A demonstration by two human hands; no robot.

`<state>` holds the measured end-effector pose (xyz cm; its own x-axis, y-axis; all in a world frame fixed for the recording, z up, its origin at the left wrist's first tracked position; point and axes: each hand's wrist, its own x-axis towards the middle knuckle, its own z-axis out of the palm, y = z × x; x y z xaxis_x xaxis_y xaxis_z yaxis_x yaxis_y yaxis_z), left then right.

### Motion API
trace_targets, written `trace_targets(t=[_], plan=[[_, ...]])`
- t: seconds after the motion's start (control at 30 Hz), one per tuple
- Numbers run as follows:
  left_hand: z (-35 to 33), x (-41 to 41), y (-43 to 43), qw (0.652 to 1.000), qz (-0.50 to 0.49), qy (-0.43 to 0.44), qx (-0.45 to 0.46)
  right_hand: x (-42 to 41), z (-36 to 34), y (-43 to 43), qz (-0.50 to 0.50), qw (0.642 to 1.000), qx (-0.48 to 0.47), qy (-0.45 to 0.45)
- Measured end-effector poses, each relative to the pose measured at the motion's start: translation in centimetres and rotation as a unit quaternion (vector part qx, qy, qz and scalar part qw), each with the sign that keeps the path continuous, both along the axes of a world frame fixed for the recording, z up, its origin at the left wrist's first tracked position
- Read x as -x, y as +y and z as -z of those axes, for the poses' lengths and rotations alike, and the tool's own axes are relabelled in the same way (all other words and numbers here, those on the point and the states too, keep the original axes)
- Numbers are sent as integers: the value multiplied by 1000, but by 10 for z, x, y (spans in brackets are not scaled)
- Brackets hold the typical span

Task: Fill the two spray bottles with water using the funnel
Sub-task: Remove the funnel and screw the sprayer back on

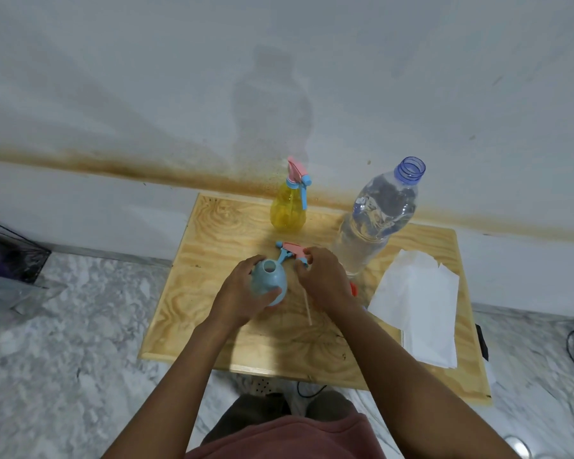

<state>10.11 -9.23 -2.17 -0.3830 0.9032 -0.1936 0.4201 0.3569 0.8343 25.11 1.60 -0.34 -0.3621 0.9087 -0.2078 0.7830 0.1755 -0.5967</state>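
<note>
On plywood table (pixel 179 309), our left hand (pixel 239 299) grips blue spray bottle (pixel 268 278); our right hand (pixel 325 279) pinches detached pink-blue spray head (pixel 290 250) beside it; uncapped water bottle (pixel 375 217) behind.

No writing, brand, number or sign can be read anywhere in view: the clear water bottle (pixel 375 220), the yellow spray bottle (pixel 287 210), the blue spray bottle (pixel 268 281) and the white paper sheets (pixel 418 299) show nothing legible
</note>
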Motion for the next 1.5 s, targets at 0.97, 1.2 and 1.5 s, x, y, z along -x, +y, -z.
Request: trace_targets(t=[0.97, 1.2, 1.5], plan=[[4, 7, -15, 994, -62, -64, -59, 8, -46, -8, 14, 978, 54, 203], [-14, 18, -24, 991, -98, -65, -55, 22, -117, -13, 13, 923, -31, 382], [-36, 15, -41, 991, -88, -59, -84, 38, -148, -24, 18, 868, -18, 495]])
